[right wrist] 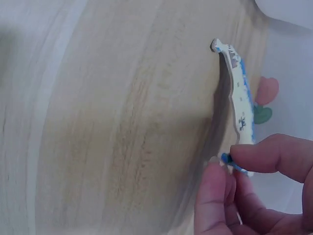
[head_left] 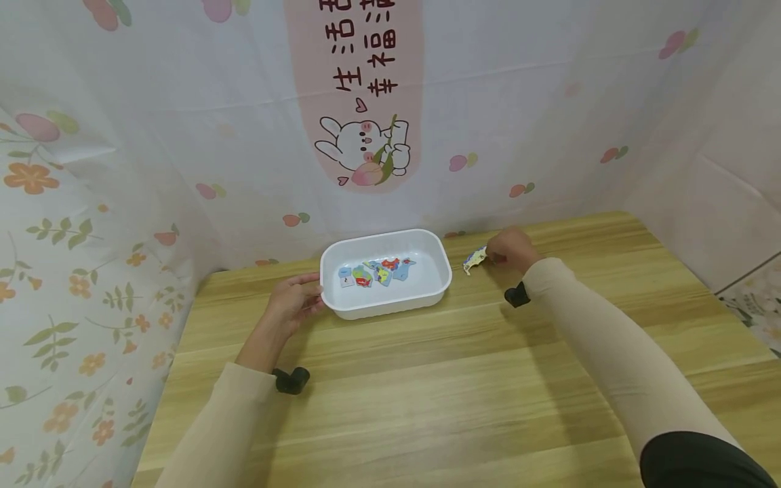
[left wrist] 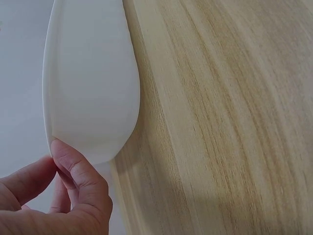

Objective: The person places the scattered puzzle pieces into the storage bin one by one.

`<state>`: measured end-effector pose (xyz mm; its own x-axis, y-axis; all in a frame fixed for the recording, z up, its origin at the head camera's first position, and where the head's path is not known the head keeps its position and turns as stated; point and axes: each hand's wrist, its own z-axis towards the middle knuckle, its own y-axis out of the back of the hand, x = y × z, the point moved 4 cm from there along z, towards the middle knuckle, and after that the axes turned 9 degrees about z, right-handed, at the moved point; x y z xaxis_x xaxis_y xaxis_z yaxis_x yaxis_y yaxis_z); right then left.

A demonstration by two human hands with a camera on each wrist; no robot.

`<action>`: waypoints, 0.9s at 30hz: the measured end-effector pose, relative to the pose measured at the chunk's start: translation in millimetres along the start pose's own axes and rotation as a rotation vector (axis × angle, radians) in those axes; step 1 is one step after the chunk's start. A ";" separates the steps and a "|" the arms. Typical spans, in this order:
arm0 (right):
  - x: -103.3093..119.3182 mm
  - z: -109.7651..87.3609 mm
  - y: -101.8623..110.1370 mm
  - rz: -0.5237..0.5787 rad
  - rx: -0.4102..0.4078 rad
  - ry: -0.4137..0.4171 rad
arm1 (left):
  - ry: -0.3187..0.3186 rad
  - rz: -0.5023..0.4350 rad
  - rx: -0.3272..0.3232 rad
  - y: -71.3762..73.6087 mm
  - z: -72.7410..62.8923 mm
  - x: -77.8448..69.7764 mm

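Observation:
A white plastic tray [head_left: 386,308] stands at the back of the table, with several colourful map-like puzzle pieces [head_left: 383,274] lying inside. My left hand [head_left: 295,298] is at the tray's left end; in the left wrist view its thumb and fingers pinch the white rim [left wrist: 49,112]. Right of the tray, my right hand [head_left: 512,249] holds a long, cream and blue map puzzle piece [right wrist: 238,98]. Thumb and fingers pinch it by a small blue knob [right wrist: 226,158] at one end. In the right wrist view the piece looks tilted, its far end close to the tabletop.
The wood-grain table [head_left: 415,393] ends at the back against a white printed cloth [head_left: 244,149] with a rabbit picture. A flowered cloth [head_left: 85,325] hangs along the left side. Dark wrist camera mounts [head_left: 291,381] are on both wrists.

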<state>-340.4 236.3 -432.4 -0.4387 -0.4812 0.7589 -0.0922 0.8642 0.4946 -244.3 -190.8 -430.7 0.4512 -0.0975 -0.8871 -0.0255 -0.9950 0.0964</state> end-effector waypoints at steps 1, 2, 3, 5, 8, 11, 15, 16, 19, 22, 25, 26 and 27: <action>0.2 0.0 0.8 0.037 -0.003 -0.007 | 0.001 -0.001 -0.003 0.3 0.0 0.1; 1.0 -0.8 1.4 0.061 -0.001 -0.006 | 0.001 -0.002 -0.006 0.4 0.0 0.1; 1.9 -1.7 1.7 0.092 0.002 -0.006 | 0.001 -0.002 -0.007 0.5 0.0 0.2; 3.9 -3.6 2.1 0.137 0.009 -0.009 | 0.001 0.000 -0.005 0.7 0.2 0.2; 7.6 -7.7 2.0 0.203 0.028 -0.029 | 0.005 0.009 -0.011 0.6 -0.3 0.0; 9.8 -9.8 1.7 0.240 0.058 -0.059 | 0.010 0.011 -0.011 0.4 -0.7 -0.1; 10.6 -9.5 3.3 0.303 0.089 -0.087 | 0.013 0.003 -0.009 0.4 -0.4 0.2; 10.9 -9.7 4.1 0.319 0.092 -0.091 | 0.010 -0.002 -0.006 0.2 -0.4 0.2; 12.9 -11.2 6.9 0.358 0.106 -0.090 | 0.005 0.001 -0.001 -0.2 -0.8 -0.1; 16.9 -14.4 9.9 0.406 0.121 -0.084 | 0.006 0.007 -0.004 -0.5 -1.4 0.0; 23.2 -17.9 14.2 0.469 0.133 -0.065 | 0.008 0.010 -0.006 -0.6 -1.3 0.3; 25.8 -19.2 16.1 0.485 0.130 -0.057 | 0.009 0.011 -0.007 -0.6 -1.4 0.2; 28.7 -20.8 17.7 0.497 0.134 -0.049 | 0.008 0.011 -0.008 -0.7 -1.5 0.1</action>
<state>-336.1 234.8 -393.1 -0.4994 -0.0028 0.8664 0.0260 0.9995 0.0183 -242.9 -190.0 -430.2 0.4584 -0.1080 -0.8821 -0.0230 -0.9937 0.1097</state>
